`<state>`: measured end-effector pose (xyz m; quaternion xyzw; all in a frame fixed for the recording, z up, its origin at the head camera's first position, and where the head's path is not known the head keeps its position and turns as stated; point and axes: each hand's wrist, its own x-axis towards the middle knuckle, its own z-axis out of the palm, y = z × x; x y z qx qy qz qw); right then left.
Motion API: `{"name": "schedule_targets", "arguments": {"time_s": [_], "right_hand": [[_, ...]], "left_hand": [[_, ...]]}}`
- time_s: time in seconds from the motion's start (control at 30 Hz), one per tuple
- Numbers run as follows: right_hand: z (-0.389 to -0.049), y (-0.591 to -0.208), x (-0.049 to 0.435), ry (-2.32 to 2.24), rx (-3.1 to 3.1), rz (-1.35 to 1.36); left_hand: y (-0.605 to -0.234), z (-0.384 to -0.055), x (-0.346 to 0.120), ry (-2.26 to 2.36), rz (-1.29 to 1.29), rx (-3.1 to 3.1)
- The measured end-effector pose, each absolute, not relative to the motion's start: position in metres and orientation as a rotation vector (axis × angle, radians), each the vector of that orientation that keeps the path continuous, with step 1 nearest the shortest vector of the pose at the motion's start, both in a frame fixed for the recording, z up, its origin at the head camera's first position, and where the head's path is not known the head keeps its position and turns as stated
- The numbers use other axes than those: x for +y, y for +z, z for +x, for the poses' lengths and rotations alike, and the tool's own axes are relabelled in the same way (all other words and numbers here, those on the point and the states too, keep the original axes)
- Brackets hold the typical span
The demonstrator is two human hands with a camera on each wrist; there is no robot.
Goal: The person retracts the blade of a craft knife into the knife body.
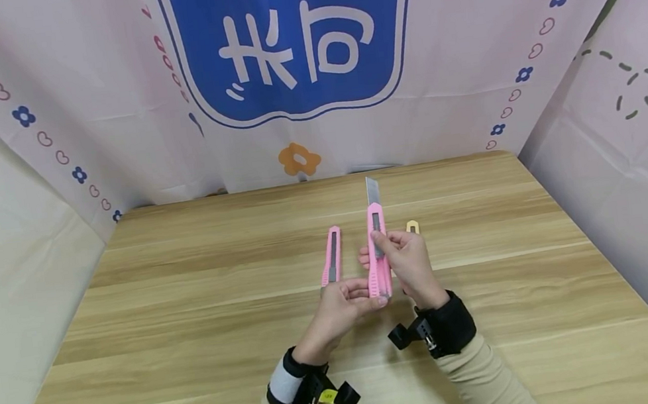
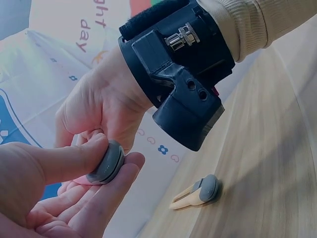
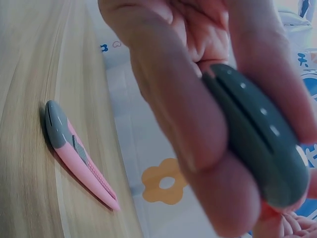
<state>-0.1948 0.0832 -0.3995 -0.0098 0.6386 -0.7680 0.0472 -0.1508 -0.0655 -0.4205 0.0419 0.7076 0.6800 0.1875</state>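
A pink utility knife [image 1: 380, 269] is held up over the table, its metal blade [image 1: 373, 190] extended and pointing away from me. My right hand [image 1: 413, 262] grips the knife's body, with the thumb on the grey slider. Lower down, my left hand [image 1: 336, 310] pinches the tail end; in the left wrist view the thumb and fingers hold its grey end cap [image 2: 108, 163]. A second pink utility knife [image 1: 332, 251] lies on the table just beyond the left hand, its near end hidden in the head view. The right wrist view shows that knife [image 3: 81, 163] whole, with its grey end.
A yellow utility knife [image 1: 413, 225] lies on the table behind the right hand, mostly covered by it; the left wrist view shows this knife [image 2: 195, 195] with its grey end. A printed cloth [image 1: 113, 146] hangs along the back edge of the wooden table [image 1: 197, 350].
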Motion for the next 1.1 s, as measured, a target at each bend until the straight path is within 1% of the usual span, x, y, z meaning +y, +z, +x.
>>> {"name": "schedule_targets", "arguments": {"time_s": [1.1], "right_hand": [[-0.1940,-0.3997,0.0837,-2.364,1.893,-0.101]], "left_hand": [[-0.4205,-0.1517,-0.0674,1.935,0.104,1.927]]}}
